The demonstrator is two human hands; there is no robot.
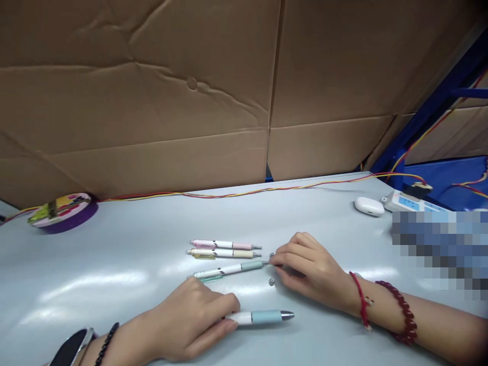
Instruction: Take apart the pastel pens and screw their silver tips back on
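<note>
My left hand [198,315] is closed around the rear of a white and light-blue pen [263,317], whose metal cone tip points right. My right hand [308,269] has its fingers pinched together at the bare metal end of a white and green pen [232,269]; whatever lies between the fingertips is hidden. Just beyond the green pen, a cream and white pen [224,253] and a pink and white pen [224,245] lie side by side, their thin metal ends exposed. One small metal cone tip [272,281] rests below my right fingertips, and another small metal piece [272,255] is above them.
A round purple-sided box [68,213] sits at the back left. Red and yellow wires [229,195] run along the table's rear edge, before cardboard [190,142]. At the right are a white earbud case [369,206], a power strip [409,202] and a blue metal frame [430,112].
</note>
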